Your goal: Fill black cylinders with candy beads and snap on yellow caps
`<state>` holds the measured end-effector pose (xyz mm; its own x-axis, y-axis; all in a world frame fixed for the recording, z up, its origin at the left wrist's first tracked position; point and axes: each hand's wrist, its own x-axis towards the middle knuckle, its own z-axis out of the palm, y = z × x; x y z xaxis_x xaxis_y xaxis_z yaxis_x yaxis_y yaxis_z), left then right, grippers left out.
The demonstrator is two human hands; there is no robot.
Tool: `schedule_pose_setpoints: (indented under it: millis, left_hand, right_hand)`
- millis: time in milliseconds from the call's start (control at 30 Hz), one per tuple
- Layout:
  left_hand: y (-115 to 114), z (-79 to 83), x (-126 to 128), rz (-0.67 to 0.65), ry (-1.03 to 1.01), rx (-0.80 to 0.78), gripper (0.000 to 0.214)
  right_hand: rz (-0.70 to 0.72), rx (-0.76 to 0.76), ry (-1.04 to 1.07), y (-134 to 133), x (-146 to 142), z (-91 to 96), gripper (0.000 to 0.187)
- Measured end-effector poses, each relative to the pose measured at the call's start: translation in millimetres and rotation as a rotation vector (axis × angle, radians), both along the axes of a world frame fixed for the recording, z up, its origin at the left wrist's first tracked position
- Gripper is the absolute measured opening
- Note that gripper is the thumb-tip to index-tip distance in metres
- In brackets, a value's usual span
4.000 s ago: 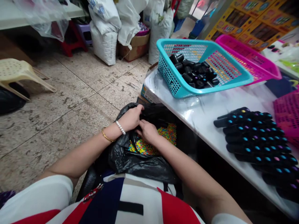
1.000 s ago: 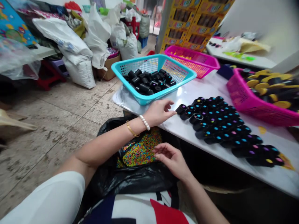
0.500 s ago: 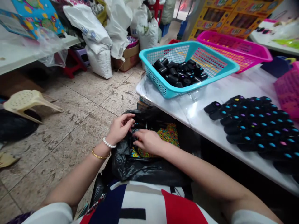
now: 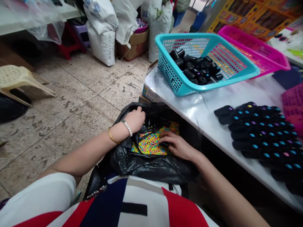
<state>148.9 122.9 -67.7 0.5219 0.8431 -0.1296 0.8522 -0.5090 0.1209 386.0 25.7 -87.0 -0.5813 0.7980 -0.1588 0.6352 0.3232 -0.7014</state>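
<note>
— Speckled tile floor [image 4: 78,101] at the back, with white sacks [image 4: 101,44] and a cream stool [image 4: 16,75]. And on the white counter [image 4: 187,112]?

— Off to the right: a turquoise basket [image 4: 189,89] of loose black cylinders [image 4: 201,67], a pink basket [image 4: 255,47] just behind, and nearer, rows of dark tubes [image 4: 262,135] with coloured dots on the ends.

— And the coloured beads [image 4: 152,143]?

— Down inside the open black bag [image 4: 151,167], close by the counter's edge, spread between folds.

— Left hand [image 4: 136,119]?

— At the far left of the bag's mouth, beaded bracelet [image 4: 127,127] and gold bangle [image 4: 110,136] on the wrist. Fingers curled in together; clamped on the bag or not, impossible to tell.

— Right hand [image 4: 180,145]?

— Low over the right side of the beads. Fingers bent over something dark, mostly hidden; gripped or merely covered, impossible to tell.
</note>
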Motion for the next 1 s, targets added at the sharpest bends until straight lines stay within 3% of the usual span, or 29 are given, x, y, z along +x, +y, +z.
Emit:
schedule_pose_setpoints:
  millis: [167,267,367,467,600,700,800,933,1000]
  left_hand:
    - [13.0,-8.4,21.6,-0.036,0.059,0.018,0.03]
    - [8.4,-12.5,22.9,-0.067,0.084,0.037,0.03]
    - [2.4,-14.4,19.3,-0.103,0.108,0.04,0.028]
    - [1.0,-16.2,15.4,-0.139,0.123,0.027,0.026]
    - [5.9,-21.1,13.8,-0.159,0.128,0.017,0.024]
    - [10.1,-23.7,14.6,-0.172,0.124,0.004,0.024]
    - [8.1,-19.0,14.8,-0.198,0.111,-0.017,0.021]
    - [-12.3,0.9,11.4,-0.187,0.065,0.001,0.021]
    - [-27.8,11.8,9.4,-0.183,0.018,-0.009,0.02]
  right_hand:
    - [0.0,-0.039,-0.105,-26.0,5.7,-4.9,0.045]
    - [0.016,-0.019,-0.19,-31.6,-5.4,-2.2,0.033]
    - [-0.055,0.0,-0.282,-34.2,-11.0,-2.2,0.027]
    - [-0.124,-0.002,-0.308,-36.4,-10.1,-5.2,0.028]
    - [-0.132,0.006,-0.3,-33.8,-2.9,-8.2,0.058]
    - [-0.129,0.029,-0.285,-29.7,-0.9,-11.2,0.051]
    - [-0.09,0.024,-0.21,-29.2,-3.9,-15.5,0.034]
    - [-0.115,0.05,-0.123,-30.0,1.4,-16.5,0.057]
    - [-0.168,0.117,-0.167,-28.1,10.4,-14.1,0.06]
